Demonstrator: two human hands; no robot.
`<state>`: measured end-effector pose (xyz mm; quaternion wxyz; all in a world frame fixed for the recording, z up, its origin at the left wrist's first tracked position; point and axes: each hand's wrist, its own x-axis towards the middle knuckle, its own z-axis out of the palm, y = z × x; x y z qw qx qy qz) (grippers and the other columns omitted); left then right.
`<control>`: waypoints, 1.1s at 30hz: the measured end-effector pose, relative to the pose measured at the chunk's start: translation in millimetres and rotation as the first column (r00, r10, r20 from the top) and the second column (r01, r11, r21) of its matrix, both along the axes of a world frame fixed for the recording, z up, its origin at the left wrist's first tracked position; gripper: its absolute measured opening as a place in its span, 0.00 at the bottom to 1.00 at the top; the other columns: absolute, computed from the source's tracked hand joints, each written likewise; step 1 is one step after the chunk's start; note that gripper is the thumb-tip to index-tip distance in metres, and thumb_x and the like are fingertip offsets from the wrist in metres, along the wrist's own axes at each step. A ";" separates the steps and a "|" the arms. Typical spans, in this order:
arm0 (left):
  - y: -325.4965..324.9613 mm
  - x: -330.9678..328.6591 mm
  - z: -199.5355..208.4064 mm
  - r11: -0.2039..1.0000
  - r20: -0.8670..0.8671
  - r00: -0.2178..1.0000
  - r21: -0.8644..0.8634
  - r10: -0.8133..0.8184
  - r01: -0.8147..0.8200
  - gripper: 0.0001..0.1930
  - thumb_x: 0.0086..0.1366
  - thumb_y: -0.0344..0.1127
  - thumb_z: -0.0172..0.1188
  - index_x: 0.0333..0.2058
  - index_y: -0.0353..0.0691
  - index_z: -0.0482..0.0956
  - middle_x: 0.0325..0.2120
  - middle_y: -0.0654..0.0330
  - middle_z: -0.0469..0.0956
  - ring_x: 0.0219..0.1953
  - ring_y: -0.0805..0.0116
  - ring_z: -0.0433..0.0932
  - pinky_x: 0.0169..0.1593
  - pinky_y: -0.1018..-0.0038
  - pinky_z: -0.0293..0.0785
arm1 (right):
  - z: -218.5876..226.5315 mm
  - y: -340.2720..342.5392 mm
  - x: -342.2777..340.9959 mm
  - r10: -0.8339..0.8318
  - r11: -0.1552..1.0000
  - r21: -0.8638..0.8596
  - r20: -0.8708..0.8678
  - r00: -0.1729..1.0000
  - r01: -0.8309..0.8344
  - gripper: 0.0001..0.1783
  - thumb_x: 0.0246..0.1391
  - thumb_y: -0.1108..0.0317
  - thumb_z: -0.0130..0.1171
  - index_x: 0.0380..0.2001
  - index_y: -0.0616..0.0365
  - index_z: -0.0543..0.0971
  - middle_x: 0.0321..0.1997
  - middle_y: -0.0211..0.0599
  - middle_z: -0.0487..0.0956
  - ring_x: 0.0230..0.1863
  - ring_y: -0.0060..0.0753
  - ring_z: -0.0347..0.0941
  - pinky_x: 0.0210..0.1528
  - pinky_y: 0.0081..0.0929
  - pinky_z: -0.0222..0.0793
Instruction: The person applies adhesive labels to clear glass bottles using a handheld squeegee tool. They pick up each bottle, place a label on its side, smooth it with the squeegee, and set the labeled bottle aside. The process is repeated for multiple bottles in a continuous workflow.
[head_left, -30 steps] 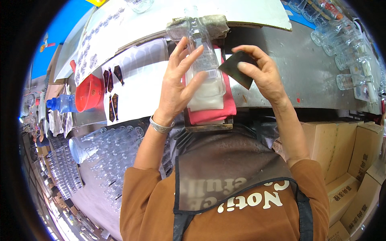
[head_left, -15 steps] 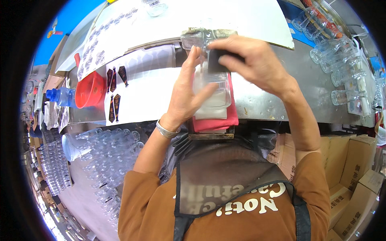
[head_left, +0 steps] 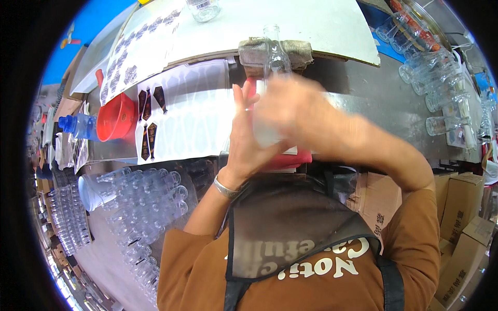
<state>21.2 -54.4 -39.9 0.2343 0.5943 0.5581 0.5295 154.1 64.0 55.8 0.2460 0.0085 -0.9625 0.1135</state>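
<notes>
A clear glass bottle (head_left: 275, 56) lies with its neck pointing away from me, propped on a folded grey rag (head_left: 298, 53). Its body rests over a red cloth (head_left: 284, 164) and is mostly covered by my hands. My left hand (head_left: 244, 137) cups the bottle's left side, thumb reaching underneath my other hand. Over the top of the body, my right hand (head_left: 295, 111) is smeared by motion, its fingers unclear; the black flat pad it held earlier does not show now. Left of the bottle lies a white label sheet (head_left: 197, 119) with several dark tie-shaped labels (head_left: 148, 140).
A red bowl (head_left: 115, 118) and a blue-capped plastic bottle (head_left: 78, 126) stand at the left. Another glass (head_left: 204, 10) is on the white board (head_left: 270, 15) at the back. Several glass bottles (head_left: 441, 98) line the right; more stand lower left (head_left: 150, 197). Cardboard boxes (head_left: 464, 249) are lower right.
My right hand has swept toward me and now covers the bottle's body; the black pad in it has gone out of sight. My left hand has shifted slightly nearer and to the right.
</notes>
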 end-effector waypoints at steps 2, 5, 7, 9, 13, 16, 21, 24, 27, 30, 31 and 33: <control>-0.8 -2.7 3.3 0.999 -0.100 0.994 0.013 -0.046 0.047 0.74 0.43 0.39 0.83 0.73 0.36 0.27 0.73 0.43 0.47 0.68 0.50 0.63 0.68 0.57 0.63 | 16.1 -11.7 11.4 0.164 0.969 -0.224 0.282 0.945 -0.101 0.11 0.41 0.72 0.66 0.32 0.56 0.80 0.33 0.39 0.79 0.38 0.42 0.78 0.41 0.37 0.77; -0.1 2.7 10.8 1.000 -0.075 0.997 -0.006 -0.031 0.030 0.71 0.45 0.36 0.82 0.73 0.36 0.31 0.72 0.43 0.51 0.67 0.50 0.65 0.66 0.58 0.65 | 7.8 55.1 3.7 -0.388 0.910 -0.178 -0.047 0.920 0.375 0.10 0.42 0.72 0.67 0.32 0.52 0.82 0.34 0.40 0.81 0.39 0.43 0.79 0.40 0.36 0.76; -4.0 1.3 16.9 0.997 -0.090 0.994 -0.052 -0.063 0.058 0.69 0.46 0.36 0.81 0.74 0.36 0.32 0.71 0.43 0.53 0.67 0.50 0.64 0.66 0.58 0.65 | 2.6 58.3 22.0 -0.285 0.958 -0.030 -0.177 0.942 0.284 0.10 0.44 0.73 0.66 0.34 0.56 0.82 0.33 0.39 0.81 0.37 0.42 0.78 0.41 0.34 0.76; -1.4 -4.0 16.7 0.994 -0.068 0.994 -0.072 -0.088 0.083 0.68 0.46 0.35 0.81 0.74 0.37 0.34 0.71 0.43 0.54 0.68 0.50 0.64 0.66 0.58 0.65 | -12.0 8.0 31.4 -0.072 0.989 -0.135 -0.126 0.989 0.054 0.10 0.47 0.74 0.65 0.36 0.59 0.82 0.32 0.39 0.80 0.37 0.42 0.78 0.43 0.32 0.76; -9.2 -5.4 15.9 0.990 -0.065 0.991 -0.087 -0.116 0.111 0.65 0.47 0.35 0.80 0.74 0.36 0.38 0.71 0.43 0.55 0.69 0.50 0.63 0.67 0.57 0.63 | -18.5 48.5 32.7 -0.315 0.833 -0.496 -0.061 0.947 0.246 0.10 0.54 0.75 0.63 0.40 0.63 0.81 0.36 0.39 0.82 0.37 0.31 0.80 0.42 0.27 0.76; -10.0 -13.5 21.6 0.993 -0.169 0.980 -0.067 -0.107 0.097 0.60 0.46 0.34 0.79 0.71 0.31 0.47 0.71 0.43 0.55 0.71 0.49 0.59 0.70 0.59 0.58 | -41.7 52.6 47.2 -0.319 0.857 -0.488 -0.250 0.914 0.165 0.11 0.49 0.75 0.64 0.38 0.60 0.81 0.41 0.38 0.83 0.43 0.35 0.80 0.46 0.30 0.76; 37.1 -60.6 55.2 0.997 -0.317 0.945 0.010 0.077 -0.078 0.37 0.65 0.42 0.63 0.68 0.30 0.60 0.66 0.39 0.64 0.70 0.51 0.61 0.71 0.63 0.57 | -31.8 4.9 73.9 -0.106 0.765 -0.642 -0.067 0.992 0.038 0.11 0.47 0.76 0.65 0.37 0.59 0.82 0.42 0.38 0.83 0.39 0.35 0.80 0.45 0.29 0.76; 102.5 -51.4 77.0 0.992 -0.291 0.954 -0.080 0.070 -0.097 0.29 0.69 0.43 0.57 0.62 0.29 0.69 0.56 0.42 0.76 0.56 0.52 0.77 0.60 0.66 0.71 | -40.9 52.6 48.6 -0.422 0.770 -0.593 -0.198 0.885 0.235 0.11 0.50 0.79 0.62 0.39 0.64 0.80 0.42 0.42 0.83 0.38 0.35 0.80 0.42 0.28 0.77; 148.4 -63.3 62.3 0.987 -0.406 0.914 -0.148 0.002 -0.068 0.27 0.68 0.45 0.60 0.58 0.30 0.74 0.44 0.43 0.83 0.39 0.59 0.85 0.42 0.73 0.81 | -45.3 20.9 42.5 -0.258 0.900 -0.429 -0.383 0.887 0.077 0.14 0.43 0.79 0.64 0.37 0.59 0.81 0.42 0.41 0.83 0.43 0.42 0.80 0.47 0.33 0.78; 156.5 -58.2 65.2 0.965 -0.285 0.957 -0.262 -0.051 -0.027 0.27 0.66 0.46 0.63 0.56 0.32 0.76 0.44 0.44 0.84 0.41 0.60 0.85 0.43 0.71 0.81 | -20.0 -16.1 54.3 -0.023 0.905 -0.424 -0.147 0.989 -0.042 0.12 0.46 0.75 0.67 0.37 0.57 0.81 0.38 0.40 0.82 0.39 0.43 0.80 0.46 0.37 0.78; 157.4 -58.6 64.6 0.962 -0.264 0.963 -0.272 -0.051 -0.024 0.27 0.65 0.46 0.63 0.56 0.32 0.77 0.44 0.44 0.84 0.42 0.61 0.85 0.44 0.71 0.81 | -16.9 -9.7 51.7 -0.015 0.871 -0.489 -0.108 0.994 -0.040 0.11 0.47 0.73 0.67 0.37 0.57 0.81 0.37 0.40 0.81 0.38 0.44 0.79 0.45 0.37 0.77; 157.4 -64.0 64.3 0.960 -0.230 0.973 -0.278 -0.032 -0.034 0.27 0.64 0.46 0.64 0.55 0.32 0.77 0.44 0.44 0.84 0.43 0.61 0.85 0.44 0.70 0.80 | -25.1 37.9 32.1 -0.339 0.891 -0.384 -0.207 0.918 0.243 0.09 0.50 0.71 0.65 0.37 0.57 0.81 0.37 0.43 0.81 0.36 0.47 0.78 0.41 0.38 0.76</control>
